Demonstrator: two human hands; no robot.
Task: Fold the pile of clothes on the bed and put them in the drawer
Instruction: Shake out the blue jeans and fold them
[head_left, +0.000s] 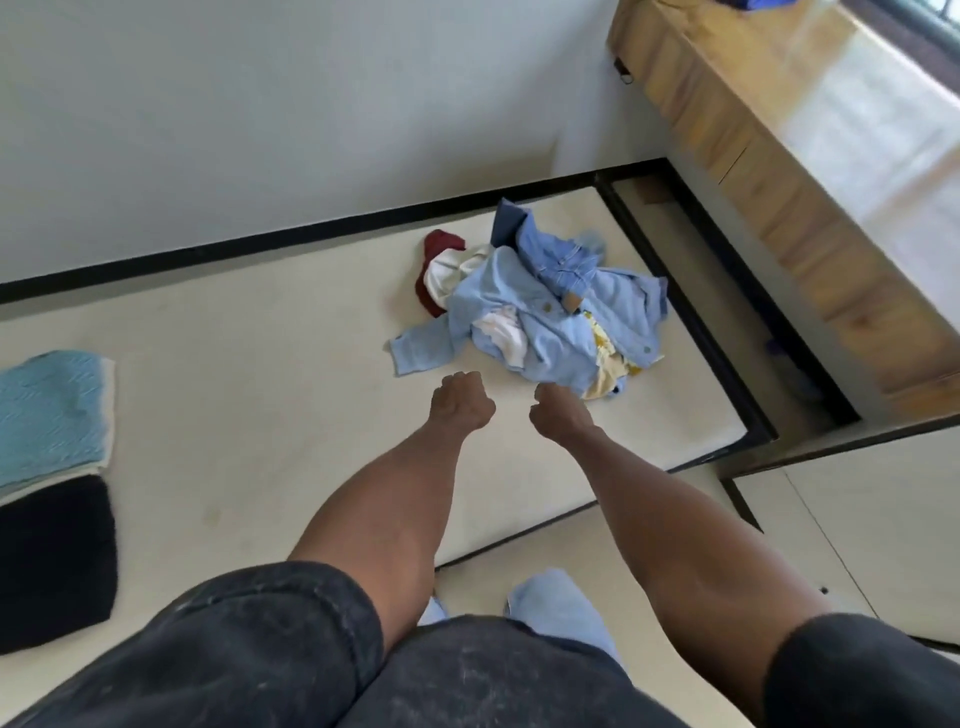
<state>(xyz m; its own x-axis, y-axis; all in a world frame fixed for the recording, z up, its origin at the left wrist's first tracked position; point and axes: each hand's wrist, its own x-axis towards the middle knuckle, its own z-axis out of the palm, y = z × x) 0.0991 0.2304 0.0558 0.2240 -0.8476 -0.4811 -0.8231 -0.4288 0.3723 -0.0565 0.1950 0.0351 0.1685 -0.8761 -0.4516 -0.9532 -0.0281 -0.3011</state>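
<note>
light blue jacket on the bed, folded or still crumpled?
Crumpled, not folded. The light blue jacket lies bunched in the pile on the bed, one sleeve trailing out flat, other garments tangled through it.

Head-worn view, downward over bed (260, 364)

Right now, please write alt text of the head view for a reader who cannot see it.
Two bare arms reach over a cream mattress, the left hand and right hand both curled and holding nothing, just short of an unfolded pile of clothes, mostly light blue. Two folded items, a light blue folded cloth and a black folded cloth, lie at the left edge.
</note>
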